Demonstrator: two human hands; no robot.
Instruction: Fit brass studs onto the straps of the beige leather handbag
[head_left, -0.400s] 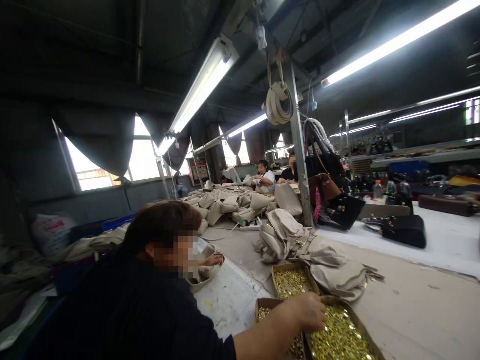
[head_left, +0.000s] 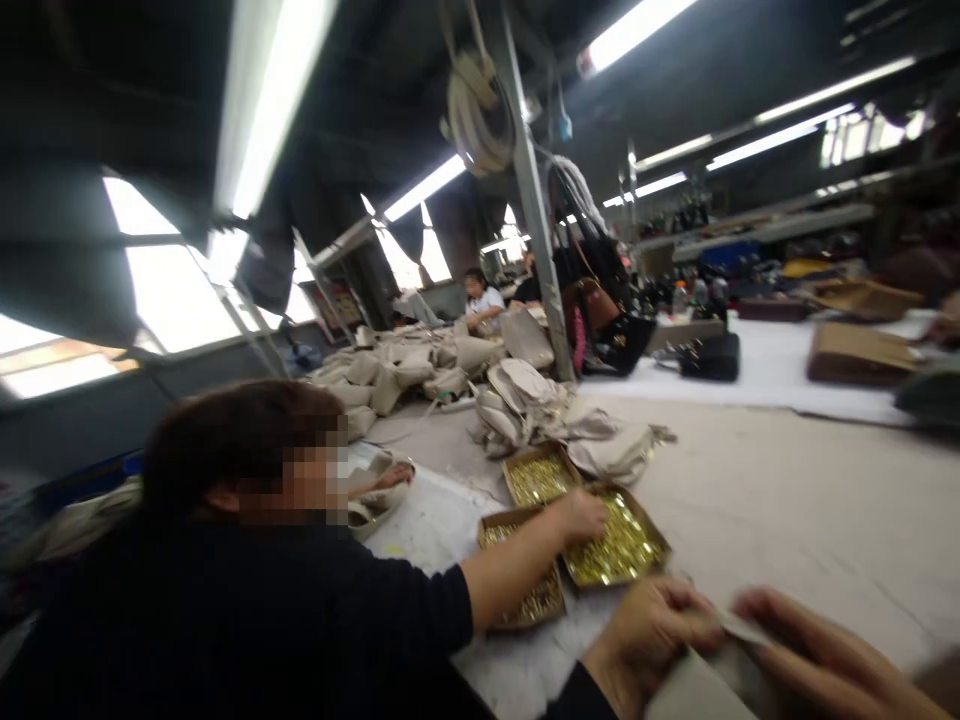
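Observation:
At the lower right, my left hand is closed, thumb and fingers pinching the edge of a beige bag piece. My right hand grips the same piece from the other side; its fingers are smeared by motion. The lower part of the piece runs out of the frame. Just beyond my left hand is a cardboard tray of shiny gold metal fittings. A co-worker's hand reaches into that tray, and the co-worker's other hand rests at a beige bag part.
Two more trays, one of gold fittings and one of smaller bronze-coloured pieces, stand beside it. Beige bags lie behind, with a large heap farther back. A metal post rises near hanging bags. The co-worker leans in at left.
The view has swung right and down, so the scene has shifted left and up. Both my hands with the beige bag piece have come into view. The co-worker's hand remains at the gold fittings.

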